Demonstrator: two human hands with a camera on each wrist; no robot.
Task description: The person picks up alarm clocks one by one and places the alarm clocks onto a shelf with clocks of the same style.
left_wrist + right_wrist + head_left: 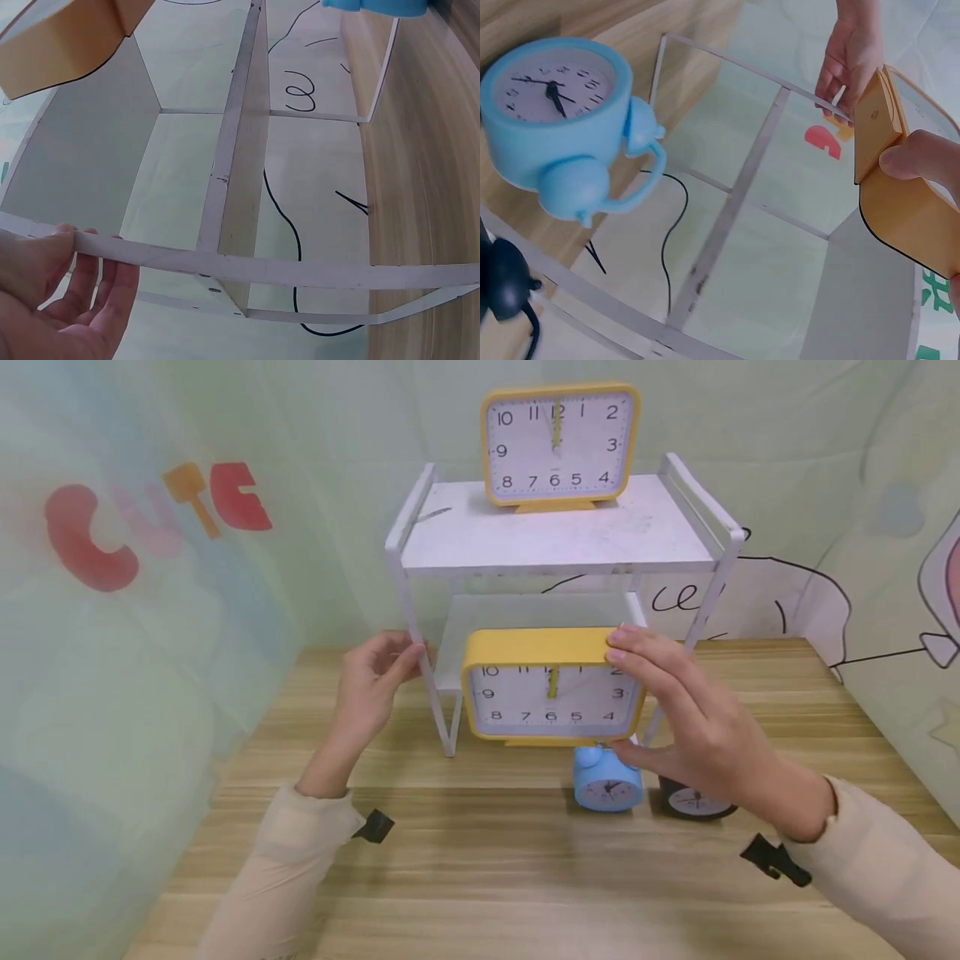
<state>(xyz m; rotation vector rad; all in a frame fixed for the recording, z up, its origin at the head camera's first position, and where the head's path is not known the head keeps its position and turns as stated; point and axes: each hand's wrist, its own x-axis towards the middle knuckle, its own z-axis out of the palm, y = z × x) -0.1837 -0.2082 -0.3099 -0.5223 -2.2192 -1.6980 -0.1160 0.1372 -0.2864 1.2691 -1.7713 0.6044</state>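
Note:
My right hand (705, 727) grips the right end of a yellow-framed rectangular clock (536, 647), fingers on its top and thumb beneath. The clock's face is turned toward me, in front of the lower shelf board of a white two-tier rack (480, 547). On the other side, my left hand (367, 685) pinches the rack's front left post; the left wrist view shows the thumb and fingers around that white post (172, 259). In the right wrist view, the thumb lies by the held clock's base (877, 124).
A similar yellow clock (558, 452) stands on the rack's top board. Below the held clock, a light blue twin-bell alarm clock (607, 781) is on the wooden table (480, 877). Beside it is a black alarm clock (697, 803), partly behind my right hand. Printed cloth hangs behind.

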